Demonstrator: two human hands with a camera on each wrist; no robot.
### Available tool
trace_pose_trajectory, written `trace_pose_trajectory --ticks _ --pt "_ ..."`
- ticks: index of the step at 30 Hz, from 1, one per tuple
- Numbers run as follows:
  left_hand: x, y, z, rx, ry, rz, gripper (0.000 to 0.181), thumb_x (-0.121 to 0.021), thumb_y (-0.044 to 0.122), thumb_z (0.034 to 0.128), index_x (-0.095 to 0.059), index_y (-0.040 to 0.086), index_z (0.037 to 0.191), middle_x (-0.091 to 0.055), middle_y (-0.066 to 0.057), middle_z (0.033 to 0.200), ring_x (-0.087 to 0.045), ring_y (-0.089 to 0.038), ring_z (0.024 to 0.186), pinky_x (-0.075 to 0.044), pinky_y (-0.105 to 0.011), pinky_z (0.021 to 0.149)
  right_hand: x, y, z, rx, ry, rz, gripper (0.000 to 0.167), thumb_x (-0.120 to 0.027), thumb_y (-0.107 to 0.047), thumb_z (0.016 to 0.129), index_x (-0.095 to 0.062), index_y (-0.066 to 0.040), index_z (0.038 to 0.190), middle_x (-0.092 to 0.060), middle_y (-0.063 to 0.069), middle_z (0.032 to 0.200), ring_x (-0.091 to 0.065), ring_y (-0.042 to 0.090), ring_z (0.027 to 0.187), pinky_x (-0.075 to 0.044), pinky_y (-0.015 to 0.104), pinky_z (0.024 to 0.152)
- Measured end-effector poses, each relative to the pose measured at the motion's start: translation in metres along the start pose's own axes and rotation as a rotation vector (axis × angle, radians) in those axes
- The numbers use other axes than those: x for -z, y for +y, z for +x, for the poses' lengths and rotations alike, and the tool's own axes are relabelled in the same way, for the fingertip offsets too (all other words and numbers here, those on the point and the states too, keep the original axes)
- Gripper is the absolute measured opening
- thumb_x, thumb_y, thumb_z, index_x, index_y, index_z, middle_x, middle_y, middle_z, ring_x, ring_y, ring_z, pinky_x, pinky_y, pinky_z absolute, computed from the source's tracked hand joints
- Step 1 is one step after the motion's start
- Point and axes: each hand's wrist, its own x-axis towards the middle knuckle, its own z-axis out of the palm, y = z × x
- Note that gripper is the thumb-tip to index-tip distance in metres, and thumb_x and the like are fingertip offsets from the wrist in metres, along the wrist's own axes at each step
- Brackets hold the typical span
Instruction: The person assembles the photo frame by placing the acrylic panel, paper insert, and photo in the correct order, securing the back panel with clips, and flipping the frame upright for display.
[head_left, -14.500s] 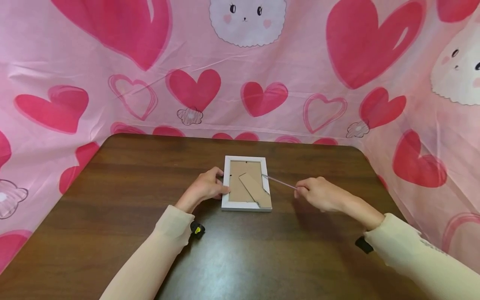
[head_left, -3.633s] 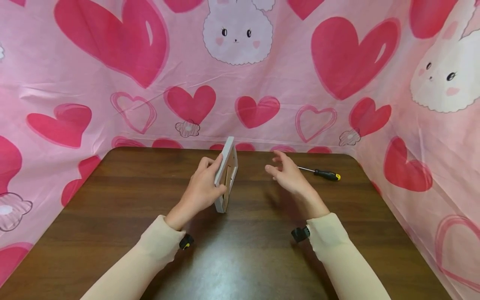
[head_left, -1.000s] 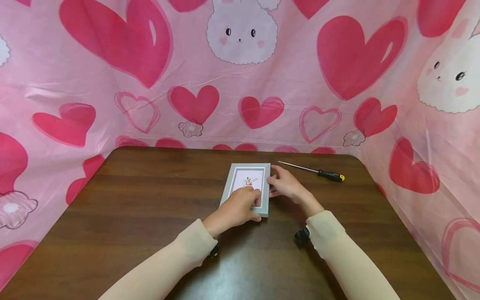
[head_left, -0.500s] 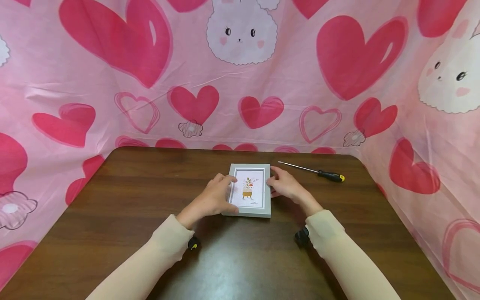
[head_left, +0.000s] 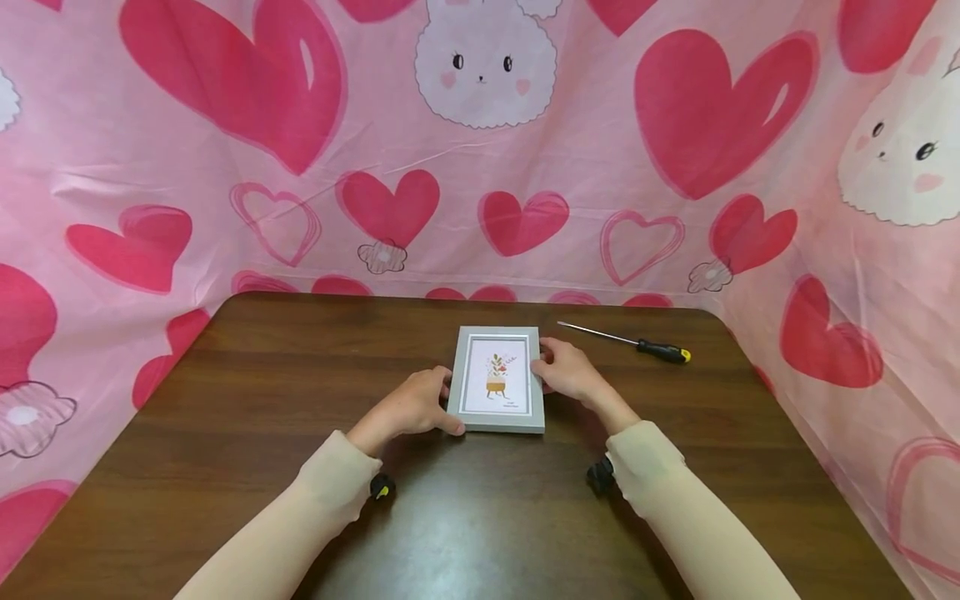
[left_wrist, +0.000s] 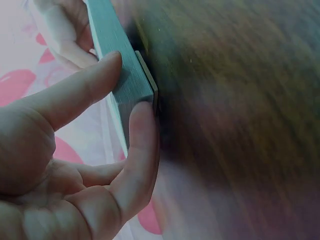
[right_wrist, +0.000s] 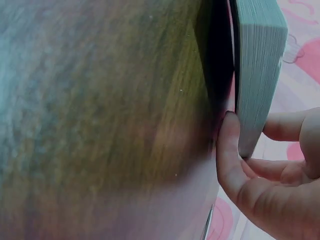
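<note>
A picture frame (head_left: pixel 502 422) with a pale grey-white border lies face up on the table, showing a print (head_left: pixel 497 385) of a potted plant. My left hand (head_left: pixel 405 404) holds its near left corner: in the left wrist view the thumb rests along one edge (left_wrist: pixel 131 75) and a fingertip touches the adjoining side. At the right edge, my right hand (head_left: pixel 573 372) pinches the frame, with the thumb on the front and a finger reaching beneath, as the right wrist view shows. There, a dark gap separates the frame's side (right_wrist: pixel 257 75) from the tabletop. The frame's back is mostly hidden.
A screwdriver (head_left: pixel 662 351) with a black and yellow handle lies behind and right of the right hand, its tip pointing left. The brown wooden table (head_left: pixel 315 358) is enclosed by a pink heart-patterned cloth (head_left: pixel 570 133) at the back and sides.
Long before, the frame lay back up while the right hand used the screwdriver; it was then stood up and turned over. Just now the left hand moved off the front to the near left corner.
</note>
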Motion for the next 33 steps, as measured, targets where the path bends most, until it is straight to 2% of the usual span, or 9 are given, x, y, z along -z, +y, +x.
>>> trace_pose_trajectory --ticks 3,9,15,21,28,33 --pt "0.000 0.000 0.000 -0.008 -0.003 0.022 0.085 -0.098 0.023 0.0764 -0.053 -0.005 0.143 -0.066 -0.016 0.121 -0.060 -0.028 0.107 -0.054 -0.047 0.100 -0.002 -0.001 0.002 0.005 0.014 -0.054 0.057 -0.057 -0.012 0.105 -0.040 0.008 0.157 -0.063 0.029 0.132 -0.070 0.028 0.098 -0.066 0.038 0.077" --pt "-0.001 0.002 0.001 -0.024 0.003 0.034 0.083 -0.099 0.022 0.0750 -0.054 -0.006 0.139 -0.068 -0.016 0.116 -0.061 -0.027 0.104 -0.055 -0.046 0.098 -0.004 -0.001 0.005 0.034 0.041 -0.165 0.055 -0.056 -0.012 0.104 -0.044 0.009 0.154 -0.061 0.028 0.139 -0.063 0.033 0.112 -0.062 0.045 0.093" --pt "0.000 0.004 0.000 -0.023 0.009 0.023 0.080 -0.100 0.020 0.0747 -0.055 -0.005 0.137 -0.067 -0.016 0.115 -0.061 -0.027 0.102 -0.055 -0.045 0.096 -0.006 0.001 0.008 0.061 0.025 -0.199 0.050 -0.055 -0.006 0.103 -0.048 0.013 0.149 -0.061 0.030 0.128 -0.063 0.033 0.106 -0.065 0.041 0.080" --pt "0.001 0.004 0.000 -0.006 0.009 0.029 0.081 -0.099 0.022 0.0755 -0.053 -0.005 0.137 -0.066 -0.016 0.117 -0.061 -0.028 0.102 -0.055 -0.045 0.096 -0.006 -0.003 0.010 0.025 -0.006 -0.253 0.056 -0.054 -0.012 0.107 -0.040 0.012 0.156 -0.048 0.034 0.145 -0.054 0.040 0.126 -0.063 0.042 0.091" --pt "0.002 0.004 0.000 -0.005 0.005 0.040 0.080 -0.099 0.022 0.0760 -0.053 -0.006 0.135 -0.066 -0.016 0.116 -0.060 -0.027 0.100 -0.055 -0.044 0.093 -0.005 -0.007 0.013 0.006 -0.052 -0.273 0.059 -0.053 -0.014 0.110 -0.033 0.012 0.159 -0.045 0.034 0.147 -0.057 0.042 0.127 -0.062 0.031 0.077" --pt "0.001 0.003 0.000 -0.015 0.011 0.054 0.082 -0.098 0.024 0.0771 -0.053 -0.007 0.138 -0.066 -0.016 0.117 -0.061 -0.027 0.102 -0.055 -0.044 0.095 -0.002 -0.009 0.013 0.002 -0.086 -0.235 0.060 -0.051 -0.011 0.109 -0.029 0.014 0.159 -0.044 0.035 0.145 -0.059 0.041 0.122 -0.064 0.033 0.075"
